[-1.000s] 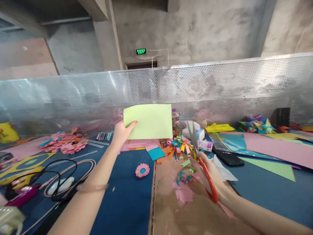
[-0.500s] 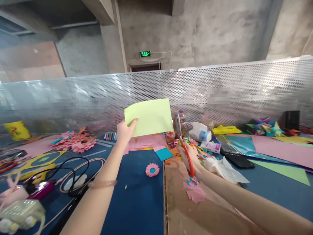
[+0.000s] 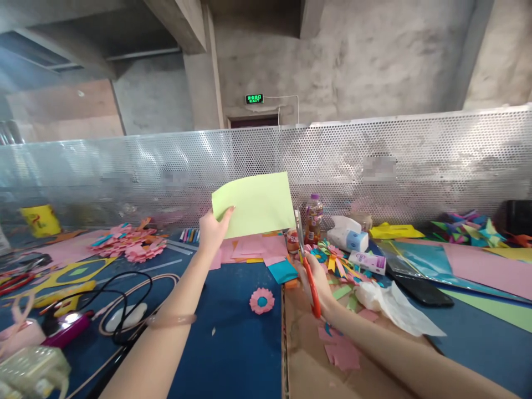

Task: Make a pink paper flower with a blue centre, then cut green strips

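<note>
My left hand (image 3: 215, 227) pinches the left edge of a light green sheet of paper (image 3: 260, 202), thumb in front, holding it up above the table. In my right hand (image 3: 316, 280) is a pair of scissors with orange handles (image 3: 310, 285). Their blades (image 3: 298, 230) point upward beside the paper's right edge; whether they touch it I cannot tell. Below the sheet, a pink paper flower with a blue centre (image 3: 261, 301) lies on the blue table. Pink paper scraps (image 3: 341, 352) lie under my right forearm on brown cardboard (image 3: 307, 360).
Pink sheets (image 3: 249, 247) and a blue square (image 3: 282, 271) lie behind the flower. At right are a drink bottle (image 3: 314, 219), tissue packs (image 3: 348, 238), a crumpled tissue (image 3: 397, 307) and a black phone (image 3: 421, 285). Cables (image 3: 124, 299) and pink paper pieces (image 3: 133, 244) occupy the left.
The scissors have moved left and lower, nearer the sheet's right edge, and stand more upright. My left hand keeps its hold on the green sheet. The view has shifted slightly.
</note>
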`<state>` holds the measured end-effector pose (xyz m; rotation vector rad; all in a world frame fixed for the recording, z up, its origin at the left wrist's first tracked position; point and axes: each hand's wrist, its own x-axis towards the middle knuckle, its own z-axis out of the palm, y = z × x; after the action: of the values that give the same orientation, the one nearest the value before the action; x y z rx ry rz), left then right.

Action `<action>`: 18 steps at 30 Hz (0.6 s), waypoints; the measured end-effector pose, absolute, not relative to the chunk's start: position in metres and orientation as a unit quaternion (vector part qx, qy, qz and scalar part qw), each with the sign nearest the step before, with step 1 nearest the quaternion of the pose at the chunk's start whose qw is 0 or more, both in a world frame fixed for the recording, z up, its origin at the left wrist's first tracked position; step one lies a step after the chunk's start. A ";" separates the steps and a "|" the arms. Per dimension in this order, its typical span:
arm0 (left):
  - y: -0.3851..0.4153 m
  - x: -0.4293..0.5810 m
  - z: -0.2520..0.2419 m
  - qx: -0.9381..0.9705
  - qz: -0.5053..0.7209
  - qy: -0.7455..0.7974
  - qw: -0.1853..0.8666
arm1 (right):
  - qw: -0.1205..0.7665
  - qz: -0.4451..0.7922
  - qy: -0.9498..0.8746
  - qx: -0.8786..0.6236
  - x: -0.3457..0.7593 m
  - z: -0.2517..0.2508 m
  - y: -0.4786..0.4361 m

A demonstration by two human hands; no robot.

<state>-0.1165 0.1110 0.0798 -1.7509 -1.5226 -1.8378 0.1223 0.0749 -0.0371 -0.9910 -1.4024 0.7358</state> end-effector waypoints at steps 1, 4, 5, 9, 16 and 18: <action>0.112 -0.116 0.080 -0.588 -0.621 -0.511 0.088 | 0.595 0.318 -0.605 -0.423 0.123 -0.037 0.073; 0.113 -0.116 0.078 -0.588 -0.631 -0.500 0.081 | 0.598 0.317 -0.604 -0.421 0.124 -0.036 0.068; 0.114 -0.116 0.078 -0.589 -0.631 -0.498 0.078 | 0.600 0.316 -0.603 -0.421 0.125 -0.037 0.066; 0.115 -0.114 0.076 -0.597 -0.632 -0.489 0.074 | 0.604 0.312 -0.601 -0.420 0.127 -0.044 0.065; 0.112 -0.113 0.082 -0.587 -0.666 -0.454 0.073 | 0.605 0.293 -0.628 -0.392 0.131 -0.055 0.070; 0.110 -0.113 0.084 -0.586 -0.672 -0.446 0.076 | 0.603 0.290 -0.632 -0.391 0.131 -0.056 0.070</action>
<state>-0.1128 0.1100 0.0838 -1.7571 -1.3360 -2.0150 0.1314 0.0698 -0.0559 -0.9063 -1.4630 0.6706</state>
